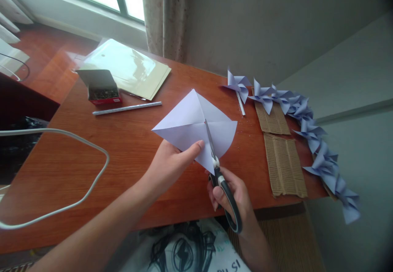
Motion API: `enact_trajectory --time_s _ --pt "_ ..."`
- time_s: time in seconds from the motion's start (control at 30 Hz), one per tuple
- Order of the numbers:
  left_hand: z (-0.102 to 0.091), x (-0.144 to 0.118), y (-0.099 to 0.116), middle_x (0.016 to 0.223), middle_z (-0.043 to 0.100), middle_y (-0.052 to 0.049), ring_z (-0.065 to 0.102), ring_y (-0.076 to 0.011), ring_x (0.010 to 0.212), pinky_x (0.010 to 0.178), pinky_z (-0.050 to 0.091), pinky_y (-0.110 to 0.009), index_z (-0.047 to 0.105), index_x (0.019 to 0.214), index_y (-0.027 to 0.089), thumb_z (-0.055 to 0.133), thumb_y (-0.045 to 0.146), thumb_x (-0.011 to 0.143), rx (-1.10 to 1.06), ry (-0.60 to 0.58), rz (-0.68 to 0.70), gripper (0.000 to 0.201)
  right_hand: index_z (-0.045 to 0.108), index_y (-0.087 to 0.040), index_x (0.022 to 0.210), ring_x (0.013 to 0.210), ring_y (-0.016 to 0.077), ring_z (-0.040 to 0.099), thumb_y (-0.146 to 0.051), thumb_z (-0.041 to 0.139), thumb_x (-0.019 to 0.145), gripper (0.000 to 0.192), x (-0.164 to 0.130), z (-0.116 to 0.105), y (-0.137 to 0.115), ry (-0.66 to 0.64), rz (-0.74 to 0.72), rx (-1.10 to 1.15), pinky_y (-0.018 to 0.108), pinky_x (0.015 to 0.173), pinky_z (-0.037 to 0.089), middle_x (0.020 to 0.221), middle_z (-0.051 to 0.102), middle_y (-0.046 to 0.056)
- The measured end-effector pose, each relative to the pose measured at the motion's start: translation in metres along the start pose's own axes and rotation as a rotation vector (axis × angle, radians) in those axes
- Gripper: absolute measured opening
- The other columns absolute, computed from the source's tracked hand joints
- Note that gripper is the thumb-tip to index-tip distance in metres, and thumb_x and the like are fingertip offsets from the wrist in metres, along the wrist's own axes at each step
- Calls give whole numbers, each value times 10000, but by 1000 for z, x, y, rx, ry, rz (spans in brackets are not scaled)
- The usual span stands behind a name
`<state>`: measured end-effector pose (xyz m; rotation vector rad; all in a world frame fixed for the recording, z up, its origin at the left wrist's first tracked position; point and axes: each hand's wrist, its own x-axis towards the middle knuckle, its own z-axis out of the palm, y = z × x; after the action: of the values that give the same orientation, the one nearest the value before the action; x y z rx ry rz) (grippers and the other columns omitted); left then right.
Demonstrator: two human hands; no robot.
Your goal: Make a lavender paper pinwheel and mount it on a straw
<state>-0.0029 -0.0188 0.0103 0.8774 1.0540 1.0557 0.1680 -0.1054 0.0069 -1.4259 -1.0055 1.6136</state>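
Over the table's middle, my left hand (172,161) pinches a square of pale paper (184,112) by its lower edge, thumb on top and fingers underneath. The paper is creased along its diagonals, with a corner pointing away from me. My right hand (235,194) grips scissors (229,198) with dark and light handles. Their blades (210,139) lie along the crease from the near corner, and the tip reaches close to the paper's centre. Part of the handles is hidden by my fingers.
Several paper pinwheels (311,130) line the table's right edge, by two cardboard pieces (284,165). An open small box (104,91), a rolled paper stick (127,108) and a sheet stack in clear plastic (123,65) sit at the back left. A white cable (101,157) loops across the left.
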Motion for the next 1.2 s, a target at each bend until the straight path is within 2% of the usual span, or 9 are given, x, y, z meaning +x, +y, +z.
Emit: enact_trajectory --time_s 0.3,0.73,0.9,1.2 --pt "1 -1 1 887 789 -34 729 -188 818 720 560 -239 729 921 151 745 313 866 -4 -48 10 172 625 -174 1087 560 96 453 -570 741 824 490 1 0 0 5 -16 -26 206 483 403 708 538 -17" --pt "1 -4 3 920 787 -62 720 -228 871 764 568 -296 735 940 139 740 339 864 18 -44 -19 214 665 -182 1108 572 107 440 -544 751 820 470 0 4 -1 74 -24 -38 219 499 416 710 542 -7" --pt "1 -4 3 921 786 -47 710 -207 856 744 555 -278 738 937 146 742 339 862 26 -26 -33 208 647 -168 1091 553 101 444 -563 742 820 488 0 4 -3 32 -11 -32 215 478 404 705 534 -8" --pt "1 -4 4 904 784 -36 713 -202 857 726 536 -255 721 926 150 727 332 877 14 -42 -27 189 637 -172 1079 554 99 441 -568 750 813 490 1 5 -5 42 15 -30 221 488 396 719 531 -10"
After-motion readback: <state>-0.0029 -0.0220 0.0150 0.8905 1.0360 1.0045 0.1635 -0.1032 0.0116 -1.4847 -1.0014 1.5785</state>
